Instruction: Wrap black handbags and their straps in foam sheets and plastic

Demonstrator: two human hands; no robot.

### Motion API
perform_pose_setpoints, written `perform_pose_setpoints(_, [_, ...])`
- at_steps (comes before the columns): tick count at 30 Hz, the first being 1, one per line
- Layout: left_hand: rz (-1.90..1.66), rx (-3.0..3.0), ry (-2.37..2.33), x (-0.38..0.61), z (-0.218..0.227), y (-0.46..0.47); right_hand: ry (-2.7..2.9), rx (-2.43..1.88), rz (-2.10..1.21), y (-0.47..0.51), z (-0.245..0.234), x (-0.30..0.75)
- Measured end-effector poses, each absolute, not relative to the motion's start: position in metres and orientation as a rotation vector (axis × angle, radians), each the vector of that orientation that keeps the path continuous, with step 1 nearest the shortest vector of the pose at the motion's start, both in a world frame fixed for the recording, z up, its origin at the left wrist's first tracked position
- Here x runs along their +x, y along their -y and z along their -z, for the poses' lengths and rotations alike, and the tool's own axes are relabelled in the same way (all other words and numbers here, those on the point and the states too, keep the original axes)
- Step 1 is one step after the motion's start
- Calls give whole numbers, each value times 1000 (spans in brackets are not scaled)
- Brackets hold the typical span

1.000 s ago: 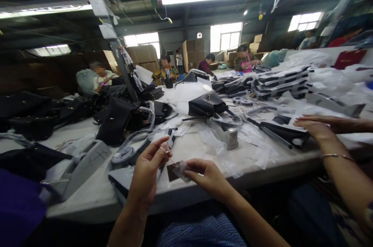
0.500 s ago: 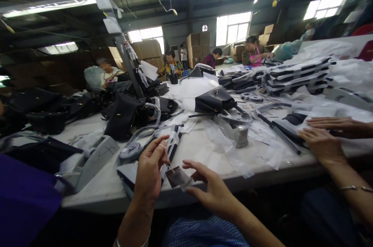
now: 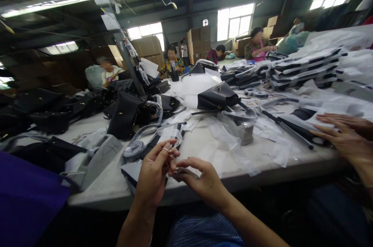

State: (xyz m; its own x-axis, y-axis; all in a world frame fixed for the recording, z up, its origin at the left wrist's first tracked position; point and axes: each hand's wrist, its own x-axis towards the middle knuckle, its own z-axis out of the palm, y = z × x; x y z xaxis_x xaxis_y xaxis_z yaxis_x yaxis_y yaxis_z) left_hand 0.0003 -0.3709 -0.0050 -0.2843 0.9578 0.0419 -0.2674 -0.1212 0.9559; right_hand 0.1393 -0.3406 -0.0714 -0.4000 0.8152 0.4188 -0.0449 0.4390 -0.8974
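My left hand (image 3: 154, 175) is raised over the table's near edge, its thumb and forefinger pinched on a thin pale string loop (image 3: 168, 149). My right hand (image 3: 201, 180) is right beside it, fingers curled around a small dark tag (image 3: 181, 174) in clear wrapping, mostly hidden under the fingers. The two hands touch at the fingertips. Just beyond them lie a wrapped black-and-white strap (image 3: 171, 135) and crumpled clear plastic bags (image 3: 224, 142).
The long white table (image 3: 96, 184) holds black handbags (image 3: 217, 98), coiled straps, stacked wrapped pieces (image 3: 303, 70) and grey card inserts (image 3: 100, 153). A co-worker's two hands (image 3: 345, 134) rest on the table at right. Several people sit at the far side. A purple cloth (image 3: 26, 196) is at lower left.
My right hand has closed in on the tag and met my left fingertips; the tag, earlier held out flat, is now mostly covered. The view has shifted slightly left and upward.
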Motion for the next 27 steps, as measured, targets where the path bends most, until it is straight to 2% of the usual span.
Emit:
perform_pose_setpoints(3, [-1668, 864, -1182, -1, 5, 371, 1644, -683, -1052, 344, 79, 139])
perform_pose_setpoints(8, [-1781, 814, -1173, -1, 5, 372, 1584, -712, -722, 349, 87, 144])
perform_pose_setpoints(16, [-1691, 746, -1134, -3, 15, 371, 1648, -654, -414, 348, 96, 156])
perform_pose_setpoints(19, [-1710, 720, -1097, -3, 14, 371, 1768, -610, -452, 350, 94, 159])
perform_pose_setpoints(22, [-1691, 727, -1081, -3, 13, 371, 1918, -528, -699, 354, 90, 161])
perform_pose_setpoints(24, [-1665, 745, -1072, -3, 13, 371, 1888, -526, -878, 356, 88, 161])
perform_pose_setpoints(27, [-1619, 736, -1060, -3, 13, 372, 1766, -588, -933, 352, 86, 157])
